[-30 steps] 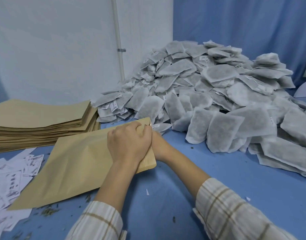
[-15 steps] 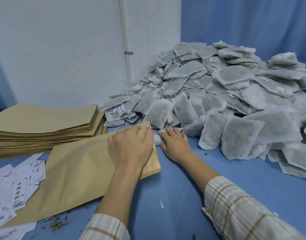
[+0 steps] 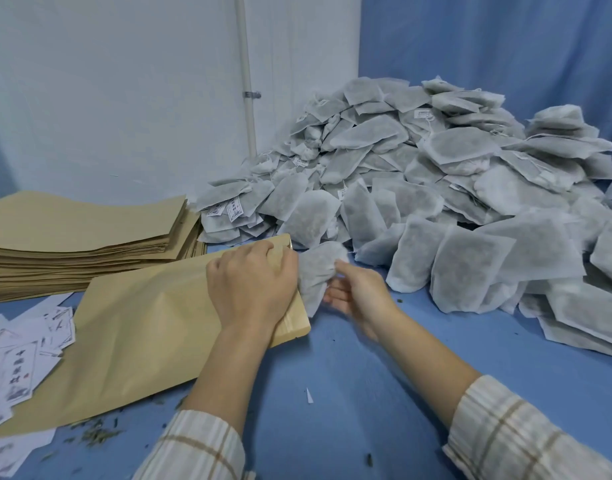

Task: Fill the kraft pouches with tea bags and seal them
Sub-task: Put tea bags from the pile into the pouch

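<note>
Blue worktop is being crowded by a tea-bag heap, stacked pouches and loose labels. One tea bag is being pinched by the right hand at the kraft pouch mouth, gripped by the left hand.

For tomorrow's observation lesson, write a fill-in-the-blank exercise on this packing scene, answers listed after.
1. The right hand holds one ____ at the pouch mouth.
2. The left hand grips the open kraft pouch, which lies on a ____ table.
3. The stack of empty pouches sits to the person's ____.

Answers: tea bag; blue; left
</note>
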